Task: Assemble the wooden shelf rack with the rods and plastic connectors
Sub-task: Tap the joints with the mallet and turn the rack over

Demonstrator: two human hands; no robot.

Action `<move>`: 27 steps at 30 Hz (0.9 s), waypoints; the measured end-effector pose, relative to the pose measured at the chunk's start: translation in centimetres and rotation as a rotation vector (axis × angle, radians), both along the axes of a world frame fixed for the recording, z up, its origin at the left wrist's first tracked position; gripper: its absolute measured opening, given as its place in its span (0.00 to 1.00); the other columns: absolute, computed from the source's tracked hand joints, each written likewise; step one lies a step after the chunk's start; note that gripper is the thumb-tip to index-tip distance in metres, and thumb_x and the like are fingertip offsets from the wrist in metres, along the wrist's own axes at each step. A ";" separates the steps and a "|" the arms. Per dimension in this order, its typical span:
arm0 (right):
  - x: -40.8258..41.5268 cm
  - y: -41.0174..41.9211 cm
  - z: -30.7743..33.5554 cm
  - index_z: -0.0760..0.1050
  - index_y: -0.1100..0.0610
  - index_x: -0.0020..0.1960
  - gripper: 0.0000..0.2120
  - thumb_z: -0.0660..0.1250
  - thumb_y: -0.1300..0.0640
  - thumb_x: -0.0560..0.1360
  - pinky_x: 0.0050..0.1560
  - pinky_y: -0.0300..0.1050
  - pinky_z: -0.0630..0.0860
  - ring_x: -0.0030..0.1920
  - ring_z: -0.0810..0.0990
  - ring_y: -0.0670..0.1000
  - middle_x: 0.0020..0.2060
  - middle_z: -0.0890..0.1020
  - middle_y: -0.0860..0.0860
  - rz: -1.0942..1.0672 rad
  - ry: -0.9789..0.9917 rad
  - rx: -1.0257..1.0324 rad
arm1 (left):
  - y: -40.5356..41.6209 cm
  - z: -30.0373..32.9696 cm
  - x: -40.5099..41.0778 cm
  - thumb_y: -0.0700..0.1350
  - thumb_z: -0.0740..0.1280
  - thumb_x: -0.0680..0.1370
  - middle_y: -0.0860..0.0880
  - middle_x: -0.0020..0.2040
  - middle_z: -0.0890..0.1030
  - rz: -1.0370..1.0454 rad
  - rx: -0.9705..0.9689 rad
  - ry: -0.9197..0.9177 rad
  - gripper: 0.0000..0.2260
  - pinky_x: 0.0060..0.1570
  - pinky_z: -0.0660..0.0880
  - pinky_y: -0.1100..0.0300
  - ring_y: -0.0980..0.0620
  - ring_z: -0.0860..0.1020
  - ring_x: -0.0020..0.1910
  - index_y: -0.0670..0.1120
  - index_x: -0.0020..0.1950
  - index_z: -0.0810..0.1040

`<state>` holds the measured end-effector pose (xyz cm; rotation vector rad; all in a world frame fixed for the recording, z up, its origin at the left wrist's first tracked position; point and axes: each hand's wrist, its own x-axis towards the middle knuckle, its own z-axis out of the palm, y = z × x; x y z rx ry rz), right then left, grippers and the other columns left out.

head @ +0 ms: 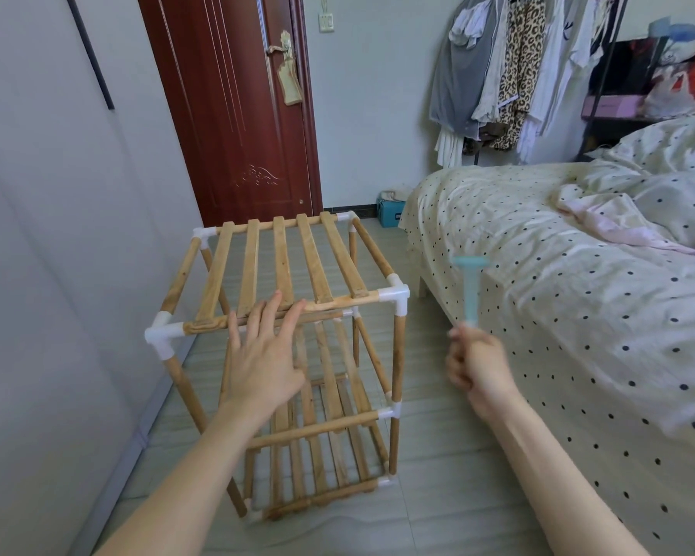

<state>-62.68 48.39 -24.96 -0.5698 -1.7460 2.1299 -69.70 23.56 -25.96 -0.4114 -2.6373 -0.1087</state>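
The wooden shelf rack [285, 270] stands upright on the floor, with slatted tiers joined by white plastic connectors [397, 296] at the corners. My left hand [263, 355] lies flat, fingers spread, on the front rod of the top tier. To the right of the rack, my right hand [476, 363] is closed around the handle of a small light-blue plastic mallet [470, 284], held upright with its head up, apart from the rack.
A bed [558, 274] with a dotted sheet fills the right side. A grey wardrobe wall [57, 234] runs close along the rack's left. Behind are a dark red door [237, 114], a blue box [390, 212] and hanging clothes [498, 74].
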 end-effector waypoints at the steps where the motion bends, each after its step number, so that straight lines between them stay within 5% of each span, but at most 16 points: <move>1: -0.3 0.7 0.2 0.64 0.55 0.38 0.13 0.51 0.59 0.81 0.18 0.32 0.55 0.19 0.60 0.44 0.24 0.64 0.47 -0.193 0.016 -0.119 | 0.0 0.0 0.0 0.44 0.70 0.65 0.50 0.77 0.47 -0.003 0.001 -0.001 0.46 0.71 0.34 0.42 0.49 0.46 0.75 0.57 0.76 0.48; 3: -0.2 0.4 -0.3 0.65 0.56 0.40 0.13 0.49 0.58 0.81 0.20 0.36 0.59 0.23 0.63 0.46 0.27 0.65 0.50 -0.257 -0.069 -0.148 | 0.1 0.1 0.2 0.44 0.70 0.65 0.50 0.77 0.47 -0.004 0.005 -0.011 0.46 0.71 0.34 0.43 0.49 0.46 0.75 0.57 0.76 0.48; 6: 0.8 -0.3 -2.5 0.67 0.58 0.42 0.12 0.52 0.56 0.82 0.18 0.36 0.59 0.19 0.62 0.44 0.23 0.66 0.47 0.153 -0.127 0.037 | 0.0 0.0 0.1 0.45 0.71 0.65 0.49 0.77 0.48 -0.011 0.016 -0.002 0.46 0.71 0.34 0.43 0.48 0.47 0.75 0.56 0.76 0.49; 9: 0.2 1.6 -0.9 0.64 0.56 0.39 0.13 0.50 0.60 0.81 0.17 0.31 0.55 0.17 0.59 0.43 0.24 0.62 0.48 -0.138 -0.034 -0.146 | -0.1 0.0 0.1 0.46 0.71 0.65 0.49 0.77 0.48 -0.009 0.009 0.001 0.46 0.70 0.33 0.43 0.49 0.47 0.75 0.57 0.76 0.48; 11: 0.1 1.0 -1.2 0.65 0.57 0.41 0.13 0.48 0.60 0.82 0.19 0.34 0.60 0.22 0.64 0.46 0.28 0.65 0.50 -0.224 -0.098 -0.019 | 0.1 0.0 0.2 0.46 0.71 0.65 0.49 0.77 0.48 -0.005 0.010 -0.004 0.45 0.70 0.33 0.43 0.48 0.47 0.75 0.56 0.76 0.48; 14: 1.2 -1.3 -2.9 0.68 0.58 0.44 0.11 0.51 0.57 0.82 0.21 0.36 0.61 0.22 0.64 0.44 0.26 0.68 0.47 0.265 -0.163 0.158 | 0.0 0.0 0.1 0.47 0.70 0.67 0.50 0.77 0.47 0.006 -0.003 -0.004 0.44 0.70 0.34 0.43 0.49 0.46 0.75 0.57 0.76 0.47; 15: 1.0 -0.5 -3.1 0.68 0.57 0.43 0.11 0.53 0.58 0.82 0.19 0.35 0.60 0.21 0.62 0.43 0.24 0.67 0.45 0.265 -0.108 0.148 | -0.1 0.0 0.0 0.47 0.70 0.67 0.50 0.77 0.47 0.007 -0.006 -0.010 0.44 0.71 0.35 0.43 0.49 0.46 0.75 0.57 0.76 0.47; 18: 0.2 1.8 -0.3 0.64 0.55 0.39 0.12 0.51 0.60 0.81 0.17 0.33 0.56 0.20 0.60 0.44 0.25 0.63 0.47 -0.211 -0.013 -0.198 | -0.2 0.0 0.0 0.47 0.69 0.67 0.50 0.77 0.45 0.006 -0.020 -0.016 0.45 0.71 0.34 0.43 0.50 0.45 0.74 0.57 0.76 0.45; 20: 0.1 1.4 -0.4 0.62 0.55 0.38 0.14 0.49 0.58 0.82 0.19 0.35 0.59 0.23 0.62 0.46 0.28 0.65 0.49 -0.265 -0.088 -0.185 | 0.0 0.1 0.1 0.47 0.69 0.67 0.50 0.77 0.45 0.007 -0.014 -0.020 0.44 0.70 0.33 0.43 0.50 0.45 0.75 0.57 0.76 0.45; 24: 0.5 0.9 -2.0 0.67 0.57 0.41 0.12 0.52 0.57 0.82 0.17 0.34 0.58 0.19 0.61 0.44 0.23 0.65 0.47 0.273 -0.118 0.048 | -0.3 -0.1 -0.1 0.47 0.69 0.67 0.50 0.77 0.46 0.005 -0.006 -0.005 0.44 0.70 0.33 0.44 0.49 0.45 0.75 0.57 0.76 0.47; 27: -0.1 2.4 0.0 0.62 0.55 0.38 0.13 0.49 0.59 0.81 0.17 0.32 0.53 0.18 0.58 0.43 0.25 0.61 0.48 -0.192 0.010 -0.253 | -0.2 -0.1 -0.1 0.46 0.70 0.66 0.50 0.77 0.47 -0.003 -0.009 0.004 0.45 0.70 0.34 0.43 0.49 0.46 0.75 0.57 0.76 0.47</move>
